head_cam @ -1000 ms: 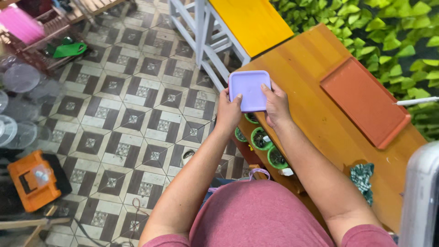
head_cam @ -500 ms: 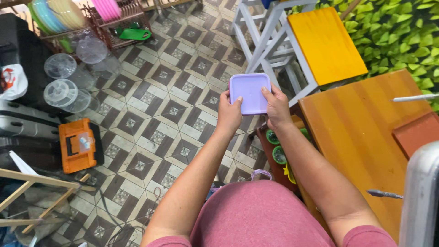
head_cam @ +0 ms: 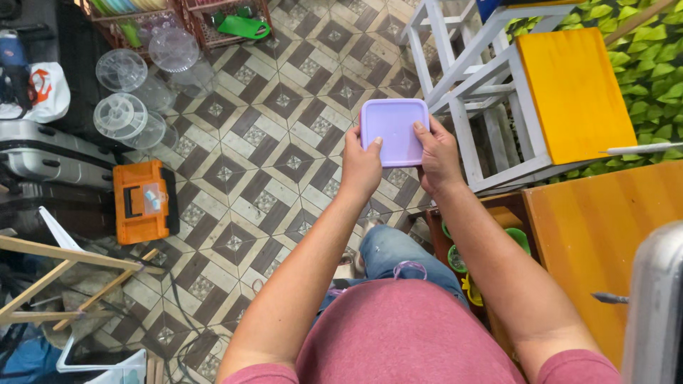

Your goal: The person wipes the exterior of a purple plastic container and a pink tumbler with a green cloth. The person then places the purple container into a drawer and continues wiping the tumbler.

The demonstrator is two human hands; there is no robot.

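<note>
1. Lilac plastic, a square lid or shallow container (head_cam: 393, 131), was held flat in the air by both hands, above the patterned tile floor (head_cam: 270, 163) and not resting on anything.
2. The left hand (head_cam: 361, 169) was clamped on the lid's left edge, thumb on top; the right hand (head_cam: 435, 158) gripped its right edge in the same way.
3. As for progress, the lid was judged to be lifted and in carriage only: no matching part was seen near it, and nothing had been set down.
4. Right of the lid, the white stool frame (head_cam: 473, 85) with its yellow top (head_cam: 573, 85) stood near, and its legs were judged the closest edge to be struck.
5. Below and right of the lid, the wooden desk (head_cam: 597, 249) corner lay well apart.
6. Left of the lid, open floor was seen, with the orange toolbox (head_cam: 144, 201) and clear round containers (head_cam: 121, 117) well apart.
</note>
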